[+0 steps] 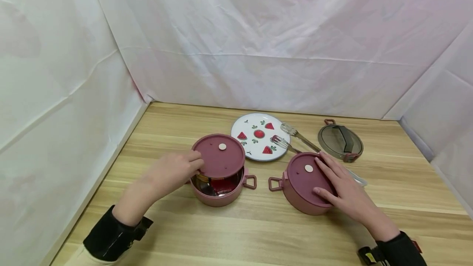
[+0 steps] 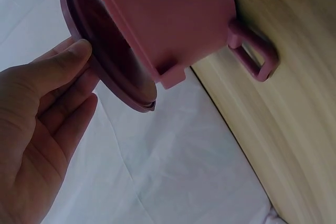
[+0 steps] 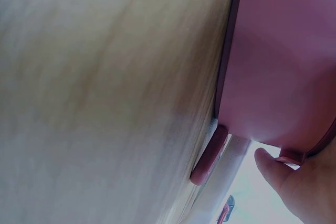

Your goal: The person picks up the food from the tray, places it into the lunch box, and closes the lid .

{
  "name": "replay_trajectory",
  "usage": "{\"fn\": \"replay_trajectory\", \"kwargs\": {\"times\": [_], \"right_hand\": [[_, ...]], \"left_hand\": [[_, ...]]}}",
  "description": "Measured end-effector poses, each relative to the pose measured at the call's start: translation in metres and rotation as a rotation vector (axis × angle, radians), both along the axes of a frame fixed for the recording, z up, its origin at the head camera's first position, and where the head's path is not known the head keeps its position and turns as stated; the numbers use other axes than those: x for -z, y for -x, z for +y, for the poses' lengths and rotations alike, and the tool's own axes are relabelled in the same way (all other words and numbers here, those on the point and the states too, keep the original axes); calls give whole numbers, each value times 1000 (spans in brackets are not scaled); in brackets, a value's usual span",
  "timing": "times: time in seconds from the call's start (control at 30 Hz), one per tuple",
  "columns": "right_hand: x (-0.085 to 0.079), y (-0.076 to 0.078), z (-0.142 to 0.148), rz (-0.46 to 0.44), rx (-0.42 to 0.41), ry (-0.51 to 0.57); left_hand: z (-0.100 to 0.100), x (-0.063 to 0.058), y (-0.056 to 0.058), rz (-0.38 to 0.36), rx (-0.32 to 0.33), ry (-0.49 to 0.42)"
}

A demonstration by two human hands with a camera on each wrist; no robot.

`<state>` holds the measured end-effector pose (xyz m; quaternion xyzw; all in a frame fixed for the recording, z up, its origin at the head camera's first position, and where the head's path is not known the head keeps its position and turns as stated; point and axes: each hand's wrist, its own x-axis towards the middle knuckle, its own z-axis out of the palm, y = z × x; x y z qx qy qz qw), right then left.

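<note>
My left hand (image 1: 168,174) pinches the edge of a round mauve lid (image 1: 219,157), which is tilted over the left pot (image 1: 219,200). Through the gap at the front, something red (image 1: 224,184) shows inside that pot. In the left wrist view, the thumb is on one face of the lid (image 2: 113,51), beside the pot wall (image 2: 173,17). My right hand (image 1: 341,186) rests on the mauve lid (image 1: 304,175) of the right pot (image 1: 301,202), its fingers spread over the top. The right wrist view has the thumb by a small tab at the rim.
Behind the pots lies a white plate (image 1: 251,153) with watermelon pictures. A slotted spatula (image 1: 304,139) and a fork (image 1: 282,143) overlap its right side. A dark see-through lid (image 1: 334,145) lies at the back right. White cloth walls (image 1: 258,81) border the wooden table (image 1: 207,237).
</note>
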<state>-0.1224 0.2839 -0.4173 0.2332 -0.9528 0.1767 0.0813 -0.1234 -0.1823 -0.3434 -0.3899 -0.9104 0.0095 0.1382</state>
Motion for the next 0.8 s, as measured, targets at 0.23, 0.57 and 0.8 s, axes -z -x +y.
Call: {"fn": "replay_trajectory", "kwargs": {"times": [0.23,0.57,0.8], "right_hand": [[1,0,0,-5,1,7],[0,0,1,-18,-3,21],[0,1,0,-23,-7,26]], "left_hand": [[1,9,-12,5,27,-32],[2,13,-22,-21,44,-55],[1,13,-26,-54,27,-33]]}}
